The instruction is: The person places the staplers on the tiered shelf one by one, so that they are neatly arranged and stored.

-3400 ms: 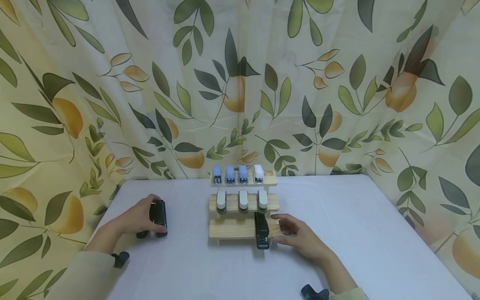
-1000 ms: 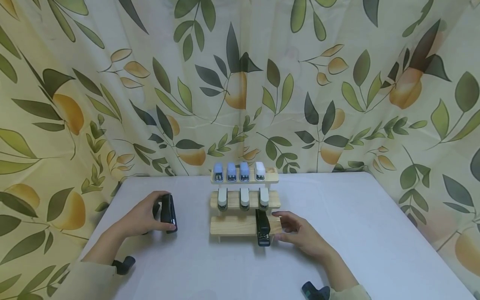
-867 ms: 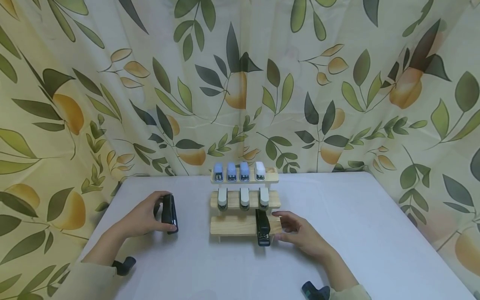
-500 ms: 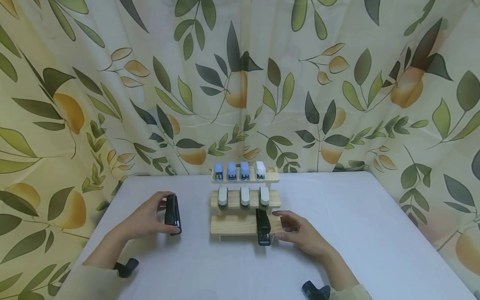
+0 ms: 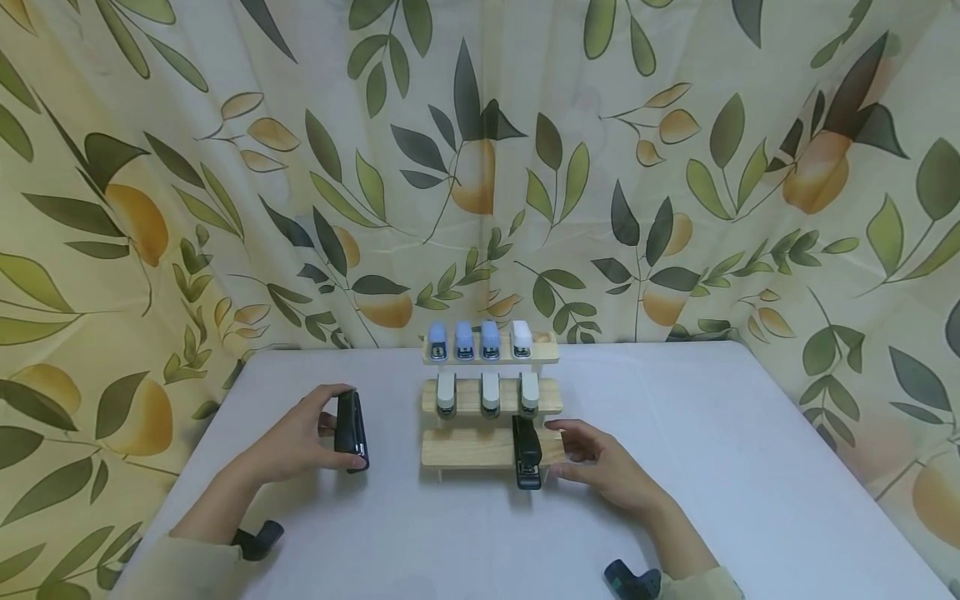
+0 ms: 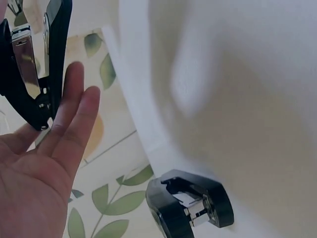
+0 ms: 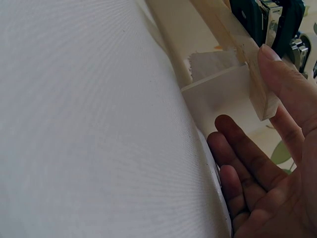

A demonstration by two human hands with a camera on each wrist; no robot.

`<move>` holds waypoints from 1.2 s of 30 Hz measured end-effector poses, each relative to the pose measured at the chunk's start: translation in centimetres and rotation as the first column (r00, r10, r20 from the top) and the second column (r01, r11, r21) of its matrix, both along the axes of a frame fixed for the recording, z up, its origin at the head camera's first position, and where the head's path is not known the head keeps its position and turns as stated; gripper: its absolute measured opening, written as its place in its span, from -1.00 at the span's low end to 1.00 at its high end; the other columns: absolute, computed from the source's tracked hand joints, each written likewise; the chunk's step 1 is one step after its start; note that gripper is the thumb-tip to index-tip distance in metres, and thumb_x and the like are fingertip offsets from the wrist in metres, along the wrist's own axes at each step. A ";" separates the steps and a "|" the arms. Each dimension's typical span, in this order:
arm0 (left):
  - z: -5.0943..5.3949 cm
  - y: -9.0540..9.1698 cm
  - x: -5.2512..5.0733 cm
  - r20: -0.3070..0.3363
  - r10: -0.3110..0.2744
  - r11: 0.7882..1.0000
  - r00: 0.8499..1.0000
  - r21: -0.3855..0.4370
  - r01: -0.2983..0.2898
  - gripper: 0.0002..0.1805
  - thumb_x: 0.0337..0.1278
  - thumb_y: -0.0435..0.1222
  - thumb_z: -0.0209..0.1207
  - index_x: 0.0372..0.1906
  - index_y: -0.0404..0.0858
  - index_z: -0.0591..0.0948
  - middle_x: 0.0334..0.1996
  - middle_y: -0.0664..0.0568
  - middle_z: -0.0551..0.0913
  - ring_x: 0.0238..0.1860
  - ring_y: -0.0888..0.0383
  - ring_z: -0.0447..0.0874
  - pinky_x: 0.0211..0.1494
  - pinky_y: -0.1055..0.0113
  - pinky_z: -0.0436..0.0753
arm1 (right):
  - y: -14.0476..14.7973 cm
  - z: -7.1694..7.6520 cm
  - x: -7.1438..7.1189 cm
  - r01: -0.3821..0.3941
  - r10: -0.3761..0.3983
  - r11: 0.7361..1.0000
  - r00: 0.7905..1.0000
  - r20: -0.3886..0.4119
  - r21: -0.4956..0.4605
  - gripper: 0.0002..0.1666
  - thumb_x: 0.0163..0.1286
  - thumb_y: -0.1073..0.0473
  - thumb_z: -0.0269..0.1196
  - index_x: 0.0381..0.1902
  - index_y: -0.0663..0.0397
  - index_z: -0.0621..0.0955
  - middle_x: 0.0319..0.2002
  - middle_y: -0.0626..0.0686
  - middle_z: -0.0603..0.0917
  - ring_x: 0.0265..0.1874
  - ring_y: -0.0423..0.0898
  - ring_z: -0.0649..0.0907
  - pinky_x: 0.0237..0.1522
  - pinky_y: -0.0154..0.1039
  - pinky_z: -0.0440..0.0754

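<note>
My left hand [image 5: 288,446] holds a black stapler [image 5: 349,432] between thumb and fingers, left of a three-tier wooden rack [image 5: 465,448]. In the left wrist view this stapler [image 6: 60,44] has its arms spread apart. A second black stapler [image 6: 168,210] stands on the table below that hand; the hand and arm hide it in the head view. At the rack's right end, my right hand [image 5: 611,475] grips the bottom plank, thumb in front and index finger behind. Beside that thumb, another black stapler [image 5: 528,454] lies on the bottom tier.
The middle tier bears three pale staplers [image 5: 490,396]. On the top tier sit several small staplers, blue ones [image 5: 464,340] and a white one [image 5: 521,339]. A white cloth [image 5: 675,408] covers the table, and a leaf-patterned curtain [image 5: 480,183] hangs behind it.
My left hand has carried the black stapler rightward, off the spot beside the second stapler and nearer the rack. My right hand keeps its place on the plank.
</note>
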State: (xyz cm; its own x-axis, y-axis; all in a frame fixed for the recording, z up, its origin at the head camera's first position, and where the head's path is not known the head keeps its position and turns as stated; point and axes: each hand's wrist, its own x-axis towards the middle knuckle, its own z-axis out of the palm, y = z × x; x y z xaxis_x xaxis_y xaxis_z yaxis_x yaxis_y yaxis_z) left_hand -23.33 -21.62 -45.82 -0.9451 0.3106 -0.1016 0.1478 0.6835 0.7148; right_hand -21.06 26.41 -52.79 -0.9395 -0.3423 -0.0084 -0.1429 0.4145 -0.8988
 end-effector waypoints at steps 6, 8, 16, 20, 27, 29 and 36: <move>0.0 0.5 0.5 0.065 -0.013 0.995 0.998 0.098 0.007 0.29 -0.27 -0.04 0.68 0.59 -0.06 0.13 0.11 -0.21 0.58 0.03 0.03 0.71 0.03 0.16 0.64 | -0.1 0.2 0.1 0.005 -0.005 1.000 1.000 0.018 0.002 -0.25 0.26 0.03 0.52 0.38 -0.19 0.51 0.20 0.13 0.64 0.13 0.04 0.62 0.13 -0.31 0.60; 0.0 0.6 0.6 0.065 -0.010 0.995 0.998 0.102 0.003 0.29 -0.27 -0.04 0.68 0.59 -0.04 0.13 0.09 -0.20 0.59 0.03 0.02 0.70 0.01 0.15 0.65 | -0.1 0.3 0.1 0.011 -0.011 1.000 1.000 0.024 0.007 -0.25 0.26 0.03 0.52 0.38 -0.19 0.51 0.21 0.13 0.64 0.13 0.03 0.61 0.13 -0.31 0.60; -0.3 1.3 1.2 0.068 0.026 0.993 0.997 0.116 -0.034 0.30 -0.32 -0.01 0.70 0.58 0.03 0.15 0.13 -0.23 0.51 0.07 -0.03 0.69 -0.05 0.20 0.64 | -0.2 0.4 0.1 0.012 -0.013 1.000 1.000 0.027 0.011 -0.25 0.25 0.01 0.52 0.38 -0.21 0.52 0.21 0.12 0.63 0.12 0.03 0.62 0.14 -0.27 0.60; -0.5 1.6 1.4 0.081 0.026 0.991 0.996 0.126 -0.036 0.29 -0.32 -0.01 0.70 0.58 0.06 0.16 0.10 -0.21 0.54 0.06 -0.02 0.70 -0.05 0.21 0.63 | -0.1 0.4 0.1 0.019 -0.019 1.000 1.000 0.024 0.015 -0.25 0.25 -0.01 0.52 0.37 -0.21 0.53 0.22 0.11 0.63 0.12 0.02 0.61 0.15 -0.26 0.60; -0.5 2.1 1.9 0.084 0.026 0.993 0.996 0.109 -0.035 0.26 -0.33 0.00 0.70 0.56 0.10 0.19 0.26 -0.19 0.49 0.12 -0.07 0.70 0.10 0.02 0.68 | -0.1 0.2 0.1 0.009 -0.009 1.000 1.000 0.010 0.003 -0.25 0.26 0.01 0.52 0.38 -0.21 0.52 0.19 0.10 0.65 0.11 0.02 0.63 0.12 -0.31 0.60; -0.4 2.3 2.0 0.085 0.016 0.994 0.996 0.110 -0.025 0.26 -0.34 -0.01 0.70 0.56 0.09 0.19 0.35 -0.20 0.41 0.14 -0.08 0.68 0.14 -0.01 0.69 | -0.1 0.1 0.1 0.005 -0.005 1.000 1.000 0.004 0.000 -0.25 0.27 0.02 0.51 0.39 -0.21 0.51 0.18 0.10 0.66 0.10 0.01 0.64 0.11 -0.32 0.60; -0.4 2.8 2.3 0.096 -0.001 0.993 0.995 0.120 -0.010 0.29 -0.35 -0.02 0.71 0.57 0.07 0.18 0.37 -0.19 0.37 0.13 -0.06 0.68 0.15 -0.01 0.68 | -0.1 0.0 0.1 0.005 -0.005 1.000 1.000 0.010 0.001 -0.26 0.27 0.02 0.51 0.38 -0.22 0.52 0.19 0.10 0.65 0.10 0.01 0.64 0.12 -0.32 0.59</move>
State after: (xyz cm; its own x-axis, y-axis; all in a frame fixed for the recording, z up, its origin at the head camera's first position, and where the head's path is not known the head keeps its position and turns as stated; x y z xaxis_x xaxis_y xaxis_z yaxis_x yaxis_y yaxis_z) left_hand -21.07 -18.87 -46.23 -0.9342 0.3220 -0.1536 0.0721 0.5921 0.8026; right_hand -21.00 26.31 -52.76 -0.9410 -0.3379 -0.0179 -0.1324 0.4162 -0.8996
